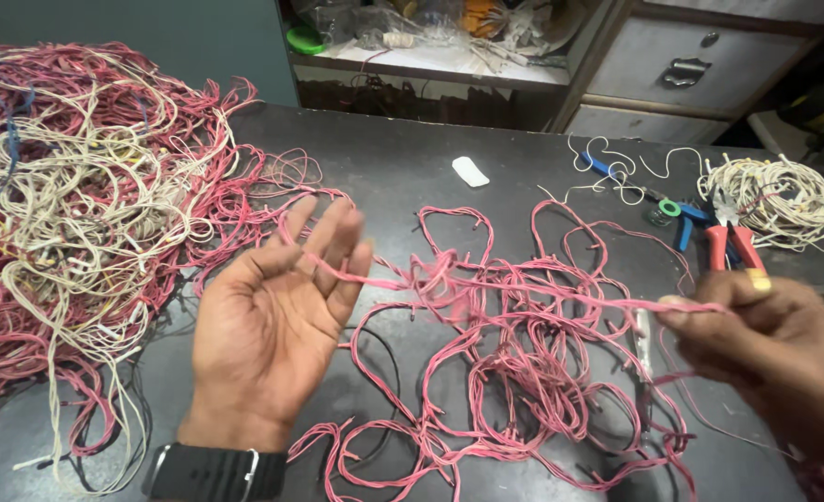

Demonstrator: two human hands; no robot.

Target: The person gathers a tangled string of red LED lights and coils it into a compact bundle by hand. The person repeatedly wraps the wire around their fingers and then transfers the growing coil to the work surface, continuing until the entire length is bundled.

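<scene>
Left hand point(277, 311) lay open under a pink wire point(523, 288); right hand point(770, 349) pinched its end. Untangling from the worktop point(393, 163) heap seemed underway.

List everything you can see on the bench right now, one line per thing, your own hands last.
Pink wires: loose tangle, pink, table centre between the hands.
Wire heap: one big pile, pink and cream mixed, table left.
Cream coil: one bundle, cream, far right.
Pliers: one, red handles, beside the cream coil.
Blue tool: one, blue handles, left of the pliers; kind unclear.
White piece: one, white, small, table rear centre.
Table: one, dark.
Drawers: grey, behind the table, right.
Shelf: cluttered, behind the table.
Watch: one, black, left wrist.
Left hand: open palm, pink strand across the fingers.
Right hand: pinching a pink strand.
</scene>
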